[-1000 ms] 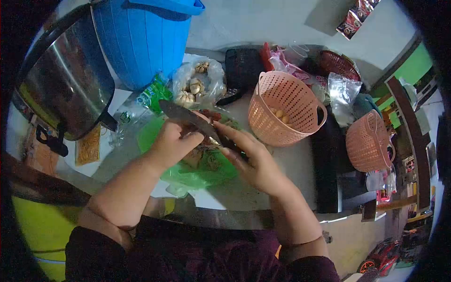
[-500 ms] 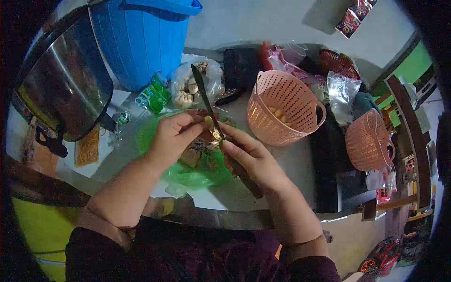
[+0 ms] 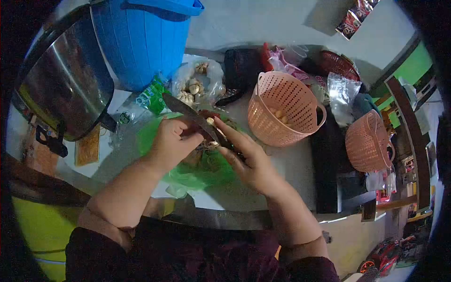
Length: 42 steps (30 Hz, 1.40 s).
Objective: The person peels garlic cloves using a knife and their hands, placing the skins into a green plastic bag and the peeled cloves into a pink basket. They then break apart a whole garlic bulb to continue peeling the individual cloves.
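Observation:
My right hand [image 3: 251, 162] is closed around a knife [image 3: 187, 109], its broad dark blade slanting up and left across my left hand's fingertips. A pale garlic clove [image 3: 210, 121] shows at the blade's edge, by my right index finger. My left hand [image 3: 171, 143] is closed in a pinch at the clove, its fingertips partly hidden behind the blade. Below both hands lies a green plastic bag [image 3: 199, 176] with peel scraps on it. Beyond them, a clear bag [image 3: 213, 82] holds several garlic bulbs [image 3: 186, 97].
A pink basket [image 3: 260, 105] with peeled cloves [image 3: 281, 116] inside stands to the right. A second pink basket [image 3: 366, 145] is farther right. At the left are a large metal pot [image 3: 70, 80], a blue bucket [image 3: 141, 44], a green packet [image 3: 154, 94] and a scouring pad [image 3: 87, 148].
The knife has turned, its tip swinging left and down so the flat of the blade shows. My right hand has rotated with it; my left hand has barely moved.

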Motion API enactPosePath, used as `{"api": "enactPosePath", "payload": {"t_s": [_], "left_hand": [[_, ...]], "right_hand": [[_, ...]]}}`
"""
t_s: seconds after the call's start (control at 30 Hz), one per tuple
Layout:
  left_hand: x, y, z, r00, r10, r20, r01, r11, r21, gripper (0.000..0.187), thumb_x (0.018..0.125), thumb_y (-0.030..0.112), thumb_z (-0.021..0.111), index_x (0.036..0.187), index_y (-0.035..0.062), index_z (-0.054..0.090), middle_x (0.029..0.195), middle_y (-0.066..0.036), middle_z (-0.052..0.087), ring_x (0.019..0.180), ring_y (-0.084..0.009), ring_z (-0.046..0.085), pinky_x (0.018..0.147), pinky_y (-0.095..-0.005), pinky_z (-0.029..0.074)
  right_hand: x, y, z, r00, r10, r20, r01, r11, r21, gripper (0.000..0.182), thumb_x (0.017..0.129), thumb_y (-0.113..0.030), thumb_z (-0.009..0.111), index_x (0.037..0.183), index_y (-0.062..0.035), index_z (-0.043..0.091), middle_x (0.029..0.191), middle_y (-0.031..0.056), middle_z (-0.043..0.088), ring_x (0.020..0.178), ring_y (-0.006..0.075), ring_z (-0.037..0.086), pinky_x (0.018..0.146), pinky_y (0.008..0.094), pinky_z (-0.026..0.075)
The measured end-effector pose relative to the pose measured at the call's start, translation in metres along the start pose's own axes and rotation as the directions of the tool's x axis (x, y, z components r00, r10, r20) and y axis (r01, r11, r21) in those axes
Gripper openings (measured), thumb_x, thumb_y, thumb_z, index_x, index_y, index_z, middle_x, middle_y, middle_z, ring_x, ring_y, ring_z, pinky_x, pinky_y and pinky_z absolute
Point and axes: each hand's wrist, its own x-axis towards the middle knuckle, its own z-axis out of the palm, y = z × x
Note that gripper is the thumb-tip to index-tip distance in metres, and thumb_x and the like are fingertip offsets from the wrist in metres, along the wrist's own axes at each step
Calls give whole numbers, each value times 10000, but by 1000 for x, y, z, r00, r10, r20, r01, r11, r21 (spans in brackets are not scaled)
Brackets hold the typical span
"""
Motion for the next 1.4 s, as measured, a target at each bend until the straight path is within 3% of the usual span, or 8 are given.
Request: {"api": "enactPosePath", "payload": {"t_s": [0.17, 0.37, 0.57, 0.73, 0.83, 1.03, 1.23, 1.4], "left_hand": [[0, -4, -3, 1000, 0, 31, -4, 993, 122, 220, 811, -60, 613, 1016, -13, 679, 984, -32, 668, 908, -98, 605, 821, -253, 488], [0, 1, 1, 996, 87, 22, -89, 994, 62, 151, 826, 13, 657, 968, -37, 662, 919, -59, 682, 821, -98, 624, 744, -248, 511], [-2, 9, 1, 998, -44, 41, 41, 996, 73, 206, 814, -22, 640, 1019, -40, 628, 983, -75, 673, 921, -124, 626, 806, -259, 513], [-1, 6, 3, 997, 46, 57, -40, 994, -103, 320, 796, -58, 633, 1108, -41, 566, 1024, -84, 660, 940, -139, 628, 840, -287, 519], [-2, 2, 3, 998, 13, 58, -8, 997, -82, 343, 792, -62, 636, 1125, -40, 559, 1030, -81, 652, 943, -149, 634, 840, -295, 523], [-1, -3, 2, 999, 1, 43, 3, 997, -79, 339, 790, -52, 644, 1120, -39, 567, 1032, -79, 648, 928, -153, 639, 834, -290, 523], [-1, 6, 4, 996, 65, 59, -64, 998, -16, 325, 795, -37, 645, 1113, -29, 575, 1035, -85, 650, 931, -145, 630, 829, -298, 523], [-1, 2, -2, 989, 12, 148, -21, 998, 58, 376, 792, -35, 654, 1150, -32, 541, 1060, -89, 641, 973, -149, 616, 846, -316, 521]], "right_hand": [[-1, 1, 0, 1000, 15, -2, -15, 994, -107, 516, 930, -164, 565, 1419, -168, 399, 1026, 191, 551, 897, 370, 574, 795, 394, 466], [-1, -2, -2, 998, 52, 17, -50, 992, -114, 514, 934, -178, 556, 1421, -177, 392, 1021, 190, 541, 885, 385, 567, 775, 409, 464], [-1, -5, -2, 1000, 25, 13, -24, 991, -130, 518, 938, -216, 546, 1424, -196, 370, 1053, 194, 538, 909, 401, 576, 771, 437, 471], [-1, -15, -6, 997, 73, 38, -61, 965, -255, 510, 927, -212, 551, 1409, -200, 386, 1067, 176, 548, 889, 410, 591, 737, 452, 487], [-1, -19, -7, 990, 135, 44, -118, 952, -283, 485, 903, -94, 579, 1369, -83, 445, 1145, 178, 563, 1062, 314, 582, 895, 366, 454], [0, -22, -7, 985, 168, 43, -160, 976, -148, 465, 907, -100, 579, 1356, -79, 460, 1184, 182, 557, 1094, 307, 577, 908, 360, 448], [-1, -18, -7, 989, 145, 36, -131, 957, -260, 452, 908, -109, 580, 1346, -93, 472, 1190, 178, 558, 1092, 336, 572, 899, 361, 454], [-3, -8, -6, 999, 42, 15, -37, 962, -272, 491, 921, -215, 552, 1390, -204, 408, 1061, 180, 558, 882, 420, 595, 728, 486, 488]]}}
